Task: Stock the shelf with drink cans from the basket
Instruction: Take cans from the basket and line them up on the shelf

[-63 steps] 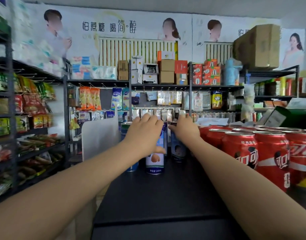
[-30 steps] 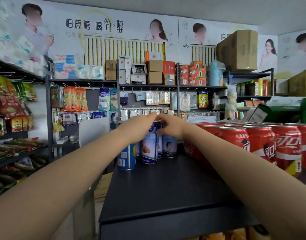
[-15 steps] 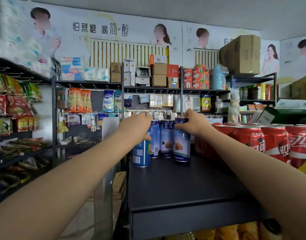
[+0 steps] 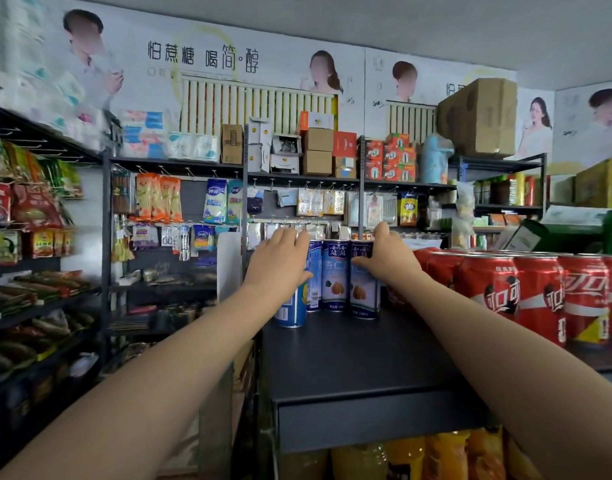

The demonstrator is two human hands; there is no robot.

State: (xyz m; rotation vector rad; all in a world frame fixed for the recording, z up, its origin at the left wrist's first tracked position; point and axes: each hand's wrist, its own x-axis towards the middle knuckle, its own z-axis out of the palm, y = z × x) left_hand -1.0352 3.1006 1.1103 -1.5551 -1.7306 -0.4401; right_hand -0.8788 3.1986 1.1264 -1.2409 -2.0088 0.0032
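Several tall blue drink cans stand upright in a tight row at the far left of the black top shelf [image 4: 349,362]. My left hand [image 4: 280,265] wraps over the leftmost blue can [image 4: 292,311], hiding its top. My right hand [image 4: 387,258] grips the rightmost blue can [image 4: 365,299] near its top. Between them stands a free blue can [image 4: 335,278]; another can beside my left hand is partly covered. The basket is not in view.
A block of red cola cans [image 4: 526,292] fills the shelf's right side, close to my right forearm. Orange bottles [image 4: 436,459] sit on the shelf below. Dark racks with snacks [image 4: 31,209] and hanging packets [image 4: 159,199] line the left and back.
Both hands have stayed on the blue cans. The cans now stand closer together in an even row, and the view has shifted slightly.
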